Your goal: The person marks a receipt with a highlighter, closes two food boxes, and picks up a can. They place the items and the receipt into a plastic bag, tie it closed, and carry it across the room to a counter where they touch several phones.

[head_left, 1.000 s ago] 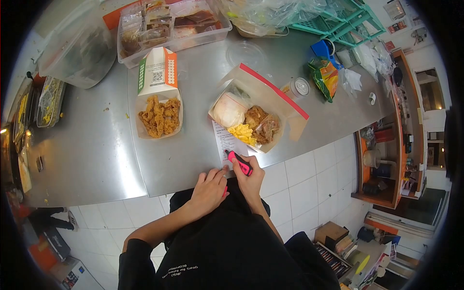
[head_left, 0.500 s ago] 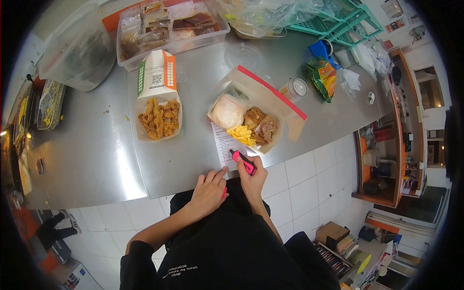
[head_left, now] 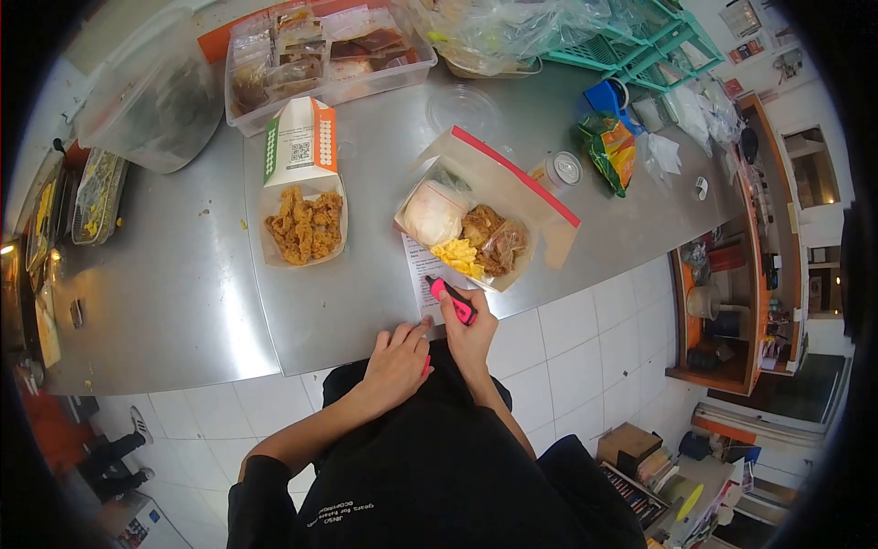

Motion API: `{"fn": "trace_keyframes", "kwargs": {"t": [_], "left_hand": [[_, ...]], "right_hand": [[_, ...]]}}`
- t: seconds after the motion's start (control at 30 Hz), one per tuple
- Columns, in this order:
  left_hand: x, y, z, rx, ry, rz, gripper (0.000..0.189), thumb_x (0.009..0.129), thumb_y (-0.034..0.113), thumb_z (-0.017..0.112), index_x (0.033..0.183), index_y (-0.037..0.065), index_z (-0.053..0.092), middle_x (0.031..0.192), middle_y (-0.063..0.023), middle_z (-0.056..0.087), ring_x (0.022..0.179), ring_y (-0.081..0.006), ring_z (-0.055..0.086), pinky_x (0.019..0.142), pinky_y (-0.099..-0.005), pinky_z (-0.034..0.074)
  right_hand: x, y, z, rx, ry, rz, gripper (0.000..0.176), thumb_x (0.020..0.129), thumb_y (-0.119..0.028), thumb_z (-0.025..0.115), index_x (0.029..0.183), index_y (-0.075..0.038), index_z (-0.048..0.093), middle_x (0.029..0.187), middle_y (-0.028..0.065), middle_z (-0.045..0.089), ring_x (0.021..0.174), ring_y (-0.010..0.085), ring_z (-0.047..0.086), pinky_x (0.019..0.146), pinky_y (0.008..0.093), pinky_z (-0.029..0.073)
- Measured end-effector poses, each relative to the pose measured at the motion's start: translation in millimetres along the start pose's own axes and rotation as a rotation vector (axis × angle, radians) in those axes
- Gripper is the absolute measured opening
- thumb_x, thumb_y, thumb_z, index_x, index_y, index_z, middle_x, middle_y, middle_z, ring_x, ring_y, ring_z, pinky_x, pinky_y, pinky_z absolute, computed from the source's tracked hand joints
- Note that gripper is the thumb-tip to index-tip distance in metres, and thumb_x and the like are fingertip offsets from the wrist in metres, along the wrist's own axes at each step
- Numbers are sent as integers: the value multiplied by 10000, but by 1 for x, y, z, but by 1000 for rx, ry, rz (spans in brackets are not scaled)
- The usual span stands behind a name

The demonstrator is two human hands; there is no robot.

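Note:
My right hand [head_left: 469, 334] grips a pink and black highlighter [head_left: 455, 302], its uncapped dark tip over the printed receipt [head_left: 424, 291]. The receipt lies on the metal counter, its upper end partly hidden by an open meal box [head_left: 540, 197]. Inside that box are wrapped rice [head_left: 435, 212], scrambled egg [head_left: 456, 257] and browned chicken pieces [head_left: 489, 233]. With fingertips on the receipt's lower edge, my left hand [head_left: 395, 368] is curled around a small pink piece that looks like the highlighter cap [head_left: 426, 365].
Fried chicken [head_left: 305, 225] fills an open carton [head_left: 302, 146] on the left. Behind stands a plastic tub of sachets [head_left: 329, 87]. A drink can [head_left: 561, 170], a green and orange packet [head_left: 607, 151] and teal crates [head_left: 631, 46] are at right. Another person's legs [head_left: 114, 448] show lower left.
My right hand and the highlighter have shifted slightly left and away from me across the receipt. My left hand stays in place. The other person's feet at lower left have moved.

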State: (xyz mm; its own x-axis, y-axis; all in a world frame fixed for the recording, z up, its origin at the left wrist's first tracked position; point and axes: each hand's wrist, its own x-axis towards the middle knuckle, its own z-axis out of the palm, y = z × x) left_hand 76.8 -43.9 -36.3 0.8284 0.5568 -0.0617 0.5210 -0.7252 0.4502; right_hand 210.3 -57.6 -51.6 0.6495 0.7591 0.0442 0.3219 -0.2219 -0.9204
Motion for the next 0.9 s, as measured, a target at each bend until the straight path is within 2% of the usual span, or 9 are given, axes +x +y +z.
{"fn": "trace_keyframes", "kwargs": {"t": [0.03,0.13,0.33,0.43,0.53,0.73,0.9], "left_hand": [[0,0,0,7,-5,2,403,644,253,664,929,-3,538,1184,-78,442,1031,-216,404,740,-350,334],[0,0,1,24,-12,6,406,644,262,663,932,1,542,1189,-76,439,1032,-213,402,735,-349,334],[0,-1,-1,30,-22,7,401,646,267,661,931,8,551,1211,-72,426,1036,-210,398,734,-345,333],[0,-1,1,33,-21,10,396,645,267,662,926,11,554,1217,-72,423,1034,-211,398,735,-344,332],[0,-2,2,28,-12,12,394,646,269,663,923,11,555,1215,-73,423,1031,-211,400,735,-344,332],[0,-3,2,17,-6,18,387,650,269,659,920,11,555,1214,-78,422,1030,-212,399,734,-346,330],[0,-2,-1,10,-23,10,372,657,263,653,913,12,556,1218,-82,420,1032,-217,398,740,-350,329]], "right_hand": [[0,0,2,-1,-12,-5,198,745,-157,644,805,10,558,652,101,598,573,96,541,535,241,435],[2,-4,6,9,-24,-1,176,749,-128,642,795,16,554,621,34,566,547,51,457,510,198,389],[6,-1,3,20,65,17,176,755,-128,637,798,22,555,616,30,562,553,50,456,512,196,388],[4,-1,3,31,76,-11,195,752,-155,638,809,15,560,649,99,599,568,97,534,534,241,430],[4,-3,6,30,68,0,190,754,-141,643,808,21,561,615,29,557,555,49,458,513,195,388],[3,1,13,24,11,-34,182,758,-137,638,808,20,562,640,39,567,569,56,473,532,198,401],[8,9,6,30,139,-57,173,764,-125,630,817,23,559,667,45,581,599,49,488,549,197,410]]}}
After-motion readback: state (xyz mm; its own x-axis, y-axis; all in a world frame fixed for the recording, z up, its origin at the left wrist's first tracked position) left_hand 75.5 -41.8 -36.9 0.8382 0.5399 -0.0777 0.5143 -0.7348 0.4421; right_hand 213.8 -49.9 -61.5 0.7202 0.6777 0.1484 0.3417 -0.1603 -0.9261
